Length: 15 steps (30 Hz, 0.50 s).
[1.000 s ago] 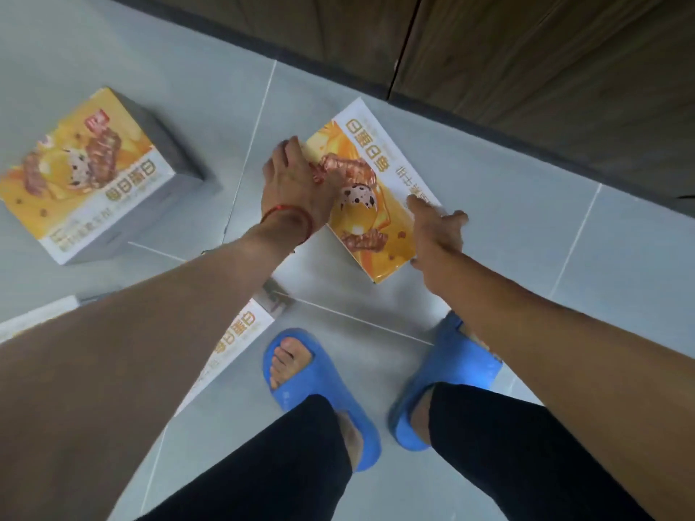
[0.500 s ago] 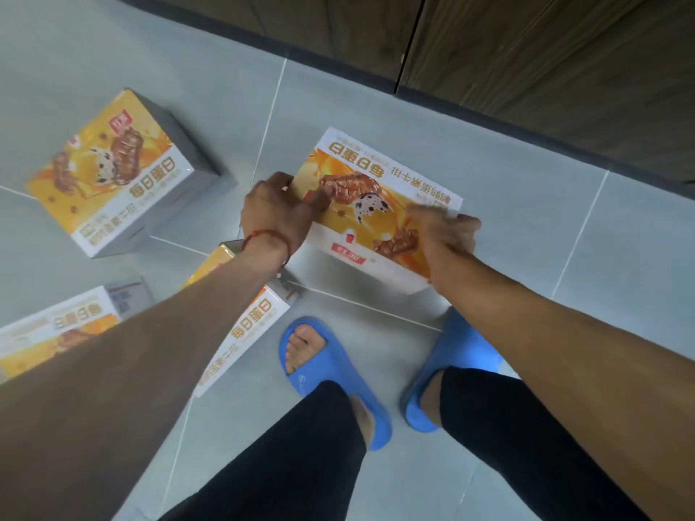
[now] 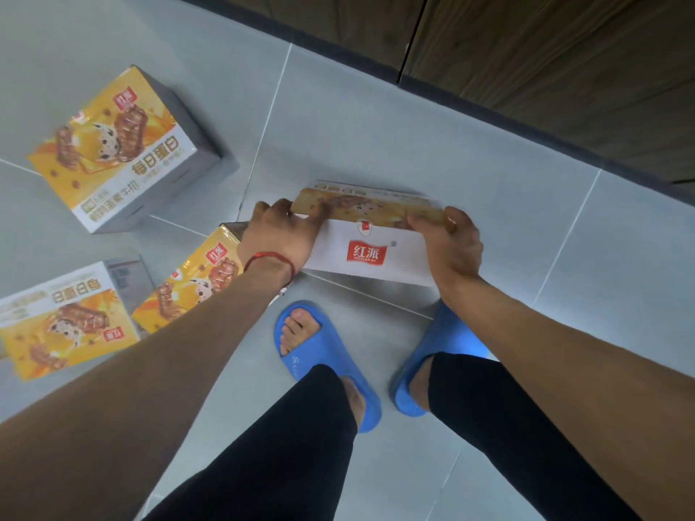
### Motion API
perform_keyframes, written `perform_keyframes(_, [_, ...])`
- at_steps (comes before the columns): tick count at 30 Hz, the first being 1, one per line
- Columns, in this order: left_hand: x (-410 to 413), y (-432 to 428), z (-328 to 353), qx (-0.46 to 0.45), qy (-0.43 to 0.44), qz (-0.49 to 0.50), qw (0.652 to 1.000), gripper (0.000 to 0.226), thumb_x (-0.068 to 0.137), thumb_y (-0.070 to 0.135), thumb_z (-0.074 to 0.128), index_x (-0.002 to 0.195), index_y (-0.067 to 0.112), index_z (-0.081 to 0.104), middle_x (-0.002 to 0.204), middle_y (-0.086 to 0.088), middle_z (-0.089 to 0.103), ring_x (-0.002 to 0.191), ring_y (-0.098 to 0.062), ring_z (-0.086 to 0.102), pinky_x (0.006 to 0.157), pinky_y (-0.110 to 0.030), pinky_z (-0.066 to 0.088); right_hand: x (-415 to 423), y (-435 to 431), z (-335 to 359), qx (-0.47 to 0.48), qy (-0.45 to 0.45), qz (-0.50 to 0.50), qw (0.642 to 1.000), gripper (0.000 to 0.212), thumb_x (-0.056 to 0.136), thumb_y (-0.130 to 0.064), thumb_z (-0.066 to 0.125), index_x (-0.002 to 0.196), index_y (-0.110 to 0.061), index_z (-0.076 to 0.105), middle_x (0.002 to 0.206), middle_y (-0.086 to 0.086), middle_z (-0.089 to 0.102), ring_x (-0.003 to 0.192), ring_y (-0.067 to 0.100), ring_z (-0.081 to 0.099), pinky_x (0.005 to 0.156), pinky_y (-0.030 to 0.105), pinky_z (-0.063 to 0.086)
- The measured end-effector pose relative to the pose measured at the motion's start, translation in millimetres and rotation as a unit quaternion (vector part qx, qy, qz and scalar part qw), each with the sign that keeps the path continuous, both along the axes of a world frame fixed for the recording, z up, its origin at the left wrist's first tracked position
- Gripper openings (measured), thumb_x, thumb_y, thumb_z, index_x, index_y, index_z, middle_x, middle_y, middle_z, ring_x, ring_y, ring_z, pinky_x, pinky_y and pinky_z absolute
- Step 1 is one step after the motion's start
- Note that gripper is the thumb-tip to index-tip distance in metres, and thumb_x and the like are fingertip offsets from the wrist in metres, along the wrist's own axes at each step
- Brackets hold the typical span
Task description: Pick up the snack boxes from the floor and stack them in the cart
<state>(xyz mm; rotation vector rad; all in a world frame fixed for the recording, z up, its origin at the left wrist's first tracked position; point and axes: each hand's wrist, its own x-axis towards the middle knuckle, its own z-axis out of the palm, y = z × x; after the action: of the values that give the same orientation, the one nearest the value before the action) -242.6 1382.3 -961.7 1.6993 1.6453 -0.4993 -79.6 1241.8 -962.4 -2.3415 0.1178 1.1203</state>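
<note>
Four snack boxes in view, all the same print: orange-yellow top with chocolate-coated bars and a speckled egg, white band, grey sides. Held box [image 3: 370, 253] is at centre, just ahead of the toes. It is tipped up so its white side faces the camera and the orange top is foreshortened. Cannot tell whether its lower edge touches the floor [image 3: 376, 137]. Left grip [image 3: 280, 235] is curled round the box's left end, right grip [image 3: 449, 244] curled round the right end. Red cord [image 3: 269, 257] on the left wrist.

Edges and room: wood panels [image 3: 526, 50] with dark skirting run behind the held box, with a strip of bare tile between. Middle box [image 3: 188, 283] lies just left of it, partly under the left forearm. Near-left box [image 3: 64, 321] is beside that; far-left box [image 3: 116, 148] is further back, apart. Blue slippers [image 3: 319, 355] are just behind the held box. Open tile to the right.

Writing: red logo 红派 HONGPAI on the held box's white side. 每日蛋白 on the far-left and near-left boxes, upside down to the camera.
</note>
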Motion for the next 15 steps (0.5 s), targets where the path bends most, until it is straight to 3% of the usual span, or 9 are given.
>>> perform_keyframes(1, [1,-1,-4,0.002,-0.01,0.002,1.0,0.074,0.086,0.079,0.04,0.133,0.025,0.057,0.124,-0.009,0.052,0.117,-0.034,0.057,0.1,-0.044,0.047,2,0,-3,0.004,-0.005,-0.003,1.0,0.048,0.077,-0.053,0.076,0.116,-0.031,0.062,0.109,-0.005,0.063,0.107,0.024,0.06,0.102,0.041,0.049])
perform_keyframes(3, [3,2,-8,-0.029,-0.069,0.052,0.996,0.073,0.086,0.076,0.05,0.146,0.034,0.045,0.137,-0.006,0.049,0.121,-0.03,0.057,0.104,-0.041,0.046,6,2,-5,0.028,0.002,-0.028,0.999,0.066,0.069,-0.059,0.075,0.127,-0.03,0.063,0.118,-0.006,0.066,0.114,0.022,0.062,0.105,0.04,0.049])
perform_keyframes(6, [4,10,0,-0.134,-0.16,0.188,0.96,0.089,0.06,0.075,0.072,0.141,0.046,0.047,0.134,-0.001,0.061,0.113,-0.025,0.066,0.103,-0.042,0.052,10,2,1,0.054,0.045,-0.052,0.996,0.078,0.059,-0.062,0.072,0.13,-0.032,0.063,0.125,-0.006,0.067,0.116,0.021,0.064,0.104,0.039,0.051])
perform_keyframes(10, [4,13,25,-0.152,-0.159,0.18,0.959,0.07,0.063,0.054,0.087,0.125,0.043,0.055,0.12,0.001,0.068,0.101,-0.021,0.07,0.096,-0.04,0.057,10,-9,28,0.073,0.11,-0.049,0.99,0.087,0.055,-0.062,0.079,0.134,-0.03,0.059,0.127,-0.006,0.065,0.114,0.019,0.064,0.091,0.03,0.049])
perform_keyframes(13, [0,8,66,-0.149,-0.159,0.172,0.961,0.074,0.063,0.056,0.087,0.129,0.04,0.056,0.124,0.004,0.067,0.103,-0.015,0.068,0.089,-0.029,0.055,5,-20,67,0.059,0.145,-0.057,0.986,0.094,0.044,-0.069,0.089,0.129,-0.043,0.057,0.12,-0.015,0.068,0.114,0.019,0.065,0.105,0.041,0.049])
perform_keyframes(15, [-3,0,102,-0.152,-0.161,0.157,0.962,0.08,0.059,0.064,0.084,0.131,0.042,0.056,0.13,0.005,0.063,0.108,-0.013,0.066,0.084,-0.022,0.051,2,-34,97,0.053,0.146,-0.071,0.985,0.095,0.039,-0.072,0.09,0.125,-0.047,0.058,0.117,-0.015,0.07,0.112,0.02,0.067,0.105,0.045,0.051])
